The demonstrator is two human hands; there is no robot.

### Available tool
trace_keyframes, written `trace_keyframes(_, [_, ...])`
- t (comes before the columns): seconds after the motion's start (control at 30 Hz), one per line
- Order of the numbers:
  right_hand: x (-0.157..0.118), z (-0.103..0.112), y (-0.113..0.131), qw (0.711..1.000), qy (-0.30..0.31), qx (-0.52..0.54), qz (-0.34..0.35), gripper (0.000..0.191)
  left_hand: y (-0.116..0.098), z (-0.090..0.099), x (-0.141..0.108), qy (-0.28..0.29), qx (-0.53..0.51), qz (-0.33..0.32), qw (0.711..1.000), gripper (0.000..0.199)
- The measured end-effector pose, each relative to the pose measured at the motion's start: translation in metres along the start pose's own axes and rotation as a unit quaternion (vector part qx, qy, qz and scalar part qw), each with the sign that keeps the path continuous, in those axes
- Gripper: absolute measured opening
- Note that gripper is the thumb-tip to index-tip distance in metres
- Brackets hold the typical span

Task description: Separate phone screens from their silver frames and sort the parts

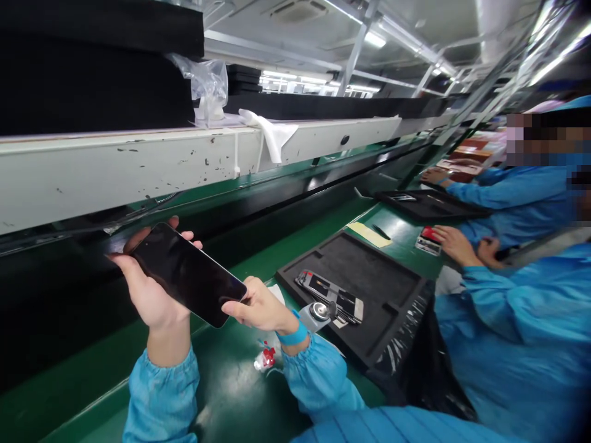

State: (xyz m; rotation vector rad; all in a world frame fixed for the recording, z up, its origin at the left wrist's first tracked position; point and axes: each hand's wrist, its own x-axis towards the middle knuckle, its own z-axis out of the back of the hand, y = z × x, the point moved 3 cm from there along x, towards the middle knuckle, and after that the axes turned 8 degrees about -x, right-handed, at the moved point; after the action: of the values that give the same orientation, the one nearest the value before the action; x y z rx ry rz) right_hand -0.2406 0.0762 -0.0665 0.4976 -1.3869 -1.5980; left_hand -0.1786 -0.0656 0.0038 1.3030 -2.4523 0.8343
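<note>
A smartphone (187,271) with a dark, blank screen is held in the air, tilted, over the green bench. My left hand (150,295) supports it from below and behind, with the thumb along the near edge and fingertips showing past the far edge. At the lower right end, my right hand (261,306) pinches the phone between thumb and fingers. A blue band circles the right wrist. Below that hand lies a small red and white scrap (265,358). Close by on the right stands a small container with a round metal top (319,311).
A black foam tray (369,264) holds phone parts (330,295) to the right. Behind it lie a yellow paper strip (369,234) and a dark pen (381,232). Co-workers in blue sleeves (503,191) sit along the right. A white shelf beam (138,169) crosses above the bench.
</note>
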Motion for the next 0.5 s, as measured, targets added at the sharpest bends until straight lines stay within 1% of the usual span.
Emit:
trace_keyframes(0.07, [0.001,-0.002,0.0,1.0,0.016,0.02,-0.011,0.07,-0.001,-0.003,0.0,-0.014,0.007,-0.009,1.0,0.058])
trace_keyframes(0.17, [0.002,-0.009,0.0,0.994,0.08,0.072,-0.015,0.066,-0.003,-0.006,-0.003,-0.057,0.014,-0.043,0.997,0.066])
trace_keyframes(0.27, [0.0,-0.015,0.003,0.988,0.121,0.094,-0.002,0.063,-0.001,-0.008,-0.005,-0.069,0.011,-0.057,0.996,0.071])
trace_keyframes(0.37, [-0.001,-0.015,0.006,0.988,0.126,0.088,-0.006,0.061,0.003,-0.011,-0.005,-0.063,0.027,-0.059,0.996,0.069])
trace_keyframes(0.43, [-0.001,-0.01,0.008,0.99,0.117,0.077,-0.008,0.06,0.004,-0.014,-0.003,-0.062,0.04,-0.061,0.995,0.068])
trace_keyframes(0.5, [0.0,-0.003,0.01,0.992,0.108,0.064,0.005,0.061,-0.002,-0.011,-0.001,-0.079,0.057,-0.073,0.993,0.07])
